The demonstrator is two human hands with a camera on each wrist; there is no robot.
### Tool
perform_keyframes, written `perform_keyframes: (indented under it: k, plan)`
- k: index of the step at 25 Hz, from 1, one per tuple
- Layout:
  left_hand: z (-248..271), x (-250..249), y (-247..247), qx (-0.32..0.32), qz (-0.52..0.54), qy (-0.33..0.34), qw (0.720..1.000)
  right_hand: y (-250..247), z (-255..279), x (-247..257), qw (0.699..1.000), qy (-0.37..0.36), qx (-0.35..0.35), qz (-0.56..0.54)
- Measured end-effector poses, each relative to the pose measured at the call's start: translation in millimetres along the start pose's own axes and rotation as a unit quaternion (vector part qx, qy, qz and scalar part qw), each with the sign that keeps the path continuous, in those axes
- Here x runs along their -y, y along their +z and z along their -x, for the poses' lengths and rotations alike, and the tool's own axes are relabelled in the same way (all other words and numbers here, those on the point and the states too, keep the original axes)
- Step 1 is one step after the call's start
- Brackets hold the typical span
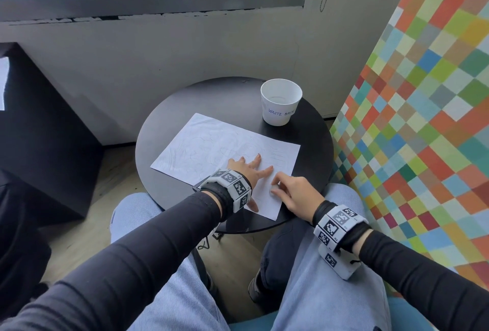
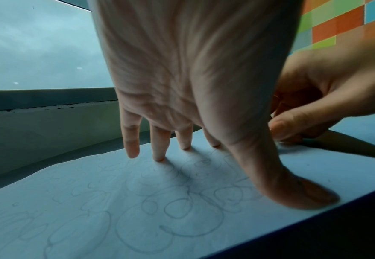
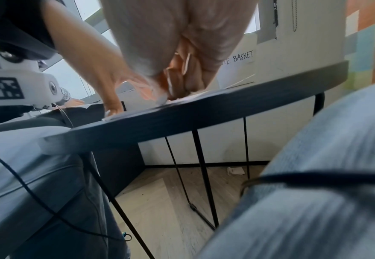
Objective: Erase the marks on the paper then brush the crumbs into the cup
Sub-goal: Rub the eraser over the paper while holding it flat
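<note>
A white paper (image 1: 211, 142) with faint pencil scribbles lies on the round black table (image 1: 185, 103). My left hand (image 1: 255, 172) presses flat on its near right part with fingers spread; the left wrist view shows the fingertips (image 2: 159, 157) and thumb on the paper (image 2: 93, 201). My right hand (image 1: 276, 187) is just to the right, at the paper's near edge. Its curled fingers (image 3: 182, 84) pinch a small whitish eraser (image 3: 161, 99) against the sheet. A white paper cup (image 1: 280, 103) labelled "WASTE BASKET" stands upright at the table's far right.
A colourful checkered wall (image 1: 423, 119) rises close on the right. A grey wall under a window lies behind the table, and a dark cabinet (image 1: 39, 132) stands at the left. My knees in jeans (image 1: 317, 277) sit under the table's near rim (image 3: 226, 108).
</note>
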State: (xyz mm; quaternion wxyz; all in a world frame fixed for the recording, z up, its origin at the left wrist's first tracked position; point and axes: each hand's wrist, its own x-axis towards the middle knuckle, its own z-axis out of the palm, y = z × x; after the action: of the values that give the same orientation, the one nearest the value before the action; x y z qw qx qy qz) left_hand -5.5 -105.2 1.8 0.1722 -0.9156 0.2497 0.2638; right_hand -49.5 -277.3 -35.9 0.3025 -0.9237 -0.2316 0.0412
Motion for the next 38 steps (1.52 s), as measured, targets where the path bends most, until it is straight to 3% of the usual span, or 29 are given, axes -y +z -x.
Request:
perform_keyframes:
  k: [4, 9, 18, 21, 25, 28, 31, 35, 38]
  plan:
    - [1, 0, 0, 0.003, -0.004, -0.002, 1.000, 0, 6, 7, 0.993, -0.067, 0.096, 0.008]
    - [2, 0, -2, 0.008, 0.000, -0.001, 1.000, -27, -1, -16, 0.998, -0.005, 0.051, 0.027]
    - [1, -5, 0, 0.007, 0.027, -0.008, 1.000, -14, 7, -7, 0.994, -0.037, 0.089, 0.041]
    - [0, -6, 2, -0.002, 0.031, -0.011, 0.999, -5, 13, 2, 0.986, -0.084, 0.142, 0.012]
    - [-2, -7, 2, 0.002, 0.032, -0.015, 0.999, -12, 11, -4, 0.995, -0.049, 0.085, -0.001]
    - [-4, -9, 3, 0.003, 0.039, -0.022, 0.999, -10, 15, 0, 0.989, -0.086, 0.119, -0.009]
    - [-5, -11, 2, 0.003, 0.037, -0.024, 0.999, -10, 15, -1, 0.993, -0.074, 0.087, -0.012]
    - [-5, -10, 1, 0.001, 0.034, -0.025, 0.999, -7, 18, 2, 0.988, -0.097, 0.114, -0.023]
    - [-4, -9, 1, 0.003, 0.021, -0.021, 1.000, -9, 15, -1, 0.993, -0.079, 0.087, -0.024]
